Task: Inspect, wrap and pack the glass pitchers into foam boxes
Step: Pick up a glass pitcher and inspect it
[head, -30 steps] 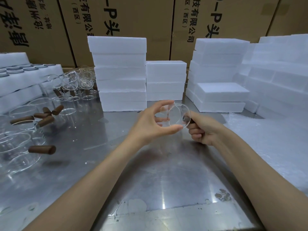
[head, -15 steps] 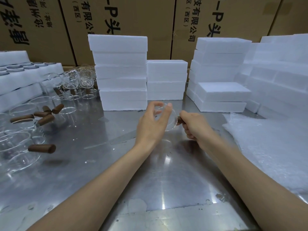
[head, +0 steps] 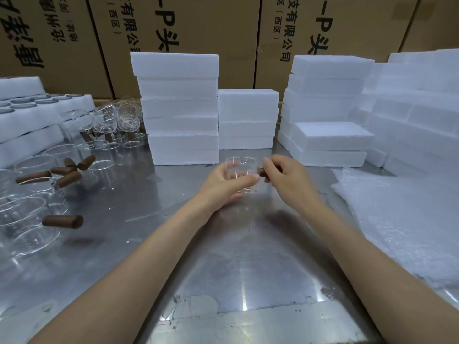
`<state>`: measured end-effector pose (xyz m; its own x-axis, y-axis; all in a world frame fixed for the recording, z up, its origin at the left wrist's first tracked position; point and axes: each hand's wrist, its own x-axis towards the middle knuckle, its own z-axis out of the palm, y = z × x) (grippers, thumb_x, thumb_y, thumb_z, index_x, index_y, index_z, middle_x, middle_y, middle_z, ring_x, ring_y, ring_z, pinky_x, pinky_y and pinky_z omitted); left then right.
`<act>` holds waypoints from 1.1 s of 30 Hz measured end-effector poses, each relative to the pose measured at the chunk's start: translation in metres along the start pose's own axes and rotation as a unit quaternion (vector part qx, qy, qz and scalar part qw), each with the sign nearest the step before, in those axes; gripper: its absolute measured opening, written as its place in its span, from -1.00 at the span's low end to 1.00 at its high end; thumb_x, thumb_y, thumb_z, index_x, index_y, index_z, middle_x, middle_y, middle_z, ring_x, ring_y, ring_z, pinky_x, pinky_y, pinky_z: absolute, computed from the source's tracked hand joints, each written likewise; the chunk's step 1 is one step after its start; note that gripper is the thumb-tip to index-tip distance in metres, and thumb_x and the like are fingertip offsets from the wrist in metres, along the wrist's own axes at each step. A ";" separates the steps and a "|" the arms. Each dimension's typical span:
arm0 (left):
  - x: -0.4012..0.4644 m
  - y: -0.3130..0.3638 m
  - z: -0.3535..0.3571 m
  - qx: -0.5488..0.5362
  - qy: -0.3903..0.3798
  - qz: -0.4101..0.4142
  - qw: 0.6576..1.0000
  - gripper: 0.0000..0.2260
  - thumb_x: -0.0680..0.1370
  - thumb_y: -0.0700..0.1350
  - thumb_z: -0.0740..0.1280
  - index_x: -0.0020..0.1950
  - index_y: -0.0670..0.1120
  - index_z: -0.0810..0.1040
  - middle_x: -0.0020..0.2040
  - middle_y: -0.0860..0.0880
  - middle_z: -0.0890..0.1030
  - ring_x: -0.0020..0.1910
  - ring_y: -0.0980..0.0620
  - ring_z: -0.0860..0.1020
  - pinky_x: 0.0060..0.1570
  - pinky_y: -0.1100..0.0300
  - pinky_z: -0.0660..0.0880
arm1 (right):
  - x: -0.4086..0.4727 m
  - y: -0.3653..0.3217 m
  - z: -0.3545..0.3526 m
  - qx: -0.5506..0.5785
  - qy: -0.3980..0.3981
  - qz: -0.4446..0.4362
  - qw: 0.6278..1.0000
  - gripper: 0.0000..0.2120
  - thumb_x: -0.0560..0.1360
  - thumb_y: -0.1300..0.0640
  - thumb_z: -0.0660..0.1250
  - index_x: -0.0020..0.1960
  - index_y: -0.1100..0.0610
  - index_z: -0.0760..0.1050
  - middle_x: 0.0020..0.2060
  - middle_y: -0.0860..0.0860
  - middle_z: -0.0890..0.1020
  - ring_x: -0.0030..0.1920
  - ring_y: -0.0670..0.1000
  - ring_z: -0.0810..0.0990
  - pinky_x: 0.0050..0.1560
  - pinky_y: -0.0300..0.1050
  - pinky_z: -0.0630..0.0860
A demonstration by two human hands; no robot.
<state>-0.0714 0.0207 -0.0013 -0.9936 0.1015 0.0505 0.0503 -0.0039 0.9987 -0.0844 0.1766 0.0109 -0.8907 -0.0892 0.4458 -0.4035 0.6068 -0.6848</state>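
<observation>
inspection step: left hand point(head: 223, 181) cups the glass pitcher point(head: 242, 173) body, right hand point(head: 285, 177) pinches its brown handle point(head: 262, 173), above the table point(head: 173, 244) middle; next, carry it to the wrap sheet point(head: 402, 219) at the right edge

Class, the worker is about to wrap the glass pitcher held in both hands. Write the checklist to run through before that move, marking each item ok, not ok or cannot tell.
1. Left hand grips the glass pitcher by its body: ok.
2. Right hand holds the brown handle: ok.
3. Pitcher free of cracks or chips: cannot tell, the glass is too clear to judge.
4. Wrapping sheets lie within reach on the right: ok.
5. Foam boxes stacked behind the pitcher, ready: ok.
6. An open foam box waiting for the pitcher: cannot tell, all in view look closed.
</observation>
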 end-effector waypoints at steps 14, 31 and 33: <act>-0.014 0.009 0.002 0.105 -0.076 0.118 0.984 -0.45 0.23 -0.11 0.50 0.18 0.04 0.44 0.01 0.07 0.53 -0.09 0.12 0.54 -0.06 0.20 0.56 | -0.001 -0.003 -0.008 -0.137 -0.187 0.023 0.973 -0.67 0.39 0.17 0.35 -0.48 0.09 0.30 -0.63 -0.10 0.32 -0.53 -0.06 0.29 -0.46 -0.20 0.22; -0.001 0.001 -0.015 -0.020 -0.046 0.054 0.997 -0.38 0.29 -0.03 0.52 0.32 -0.03 0.42 0.14 0.03 0.60 0.05 0.12 0.62 0.22 0.07 0.51 | 0.004 -0.002 -0.031 0.306 -0.256 0.239 0.885 -0.88 0.48 0.00 0.38 -0.06 0.03 0.59 -0.40 -0.07 0.51 -0.48 -0.12 0.45 -0.42 -0.28 0.48; 0.000 0.002 -0.016 -0.039 -0.030 0.048 0.998 -0.27 0.27 0.03 0.54 0.39 -0.05 0.37 0.14 0.04 0.61 0.04 0.13 0.63 0.13 0.15 0.54 | 0.005 -0.001 -0.029 0.307 -0.198 0.210 0.907 -0.83 0.49 -0.05 0.35 -0.01 0.01 0.60 -0.33 -0.10 0.58 -0.43 -0.14 0.52 -0.35 -0.27 0.53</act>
<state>-0.0729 0.0050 0.0003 -0.9766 0.1558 0.1486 0.1350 -0.0945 0.9863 -0.0827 0.1981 0.0305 -0.9489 -0.3034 -0.0872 0.0560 0.1101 -0.9923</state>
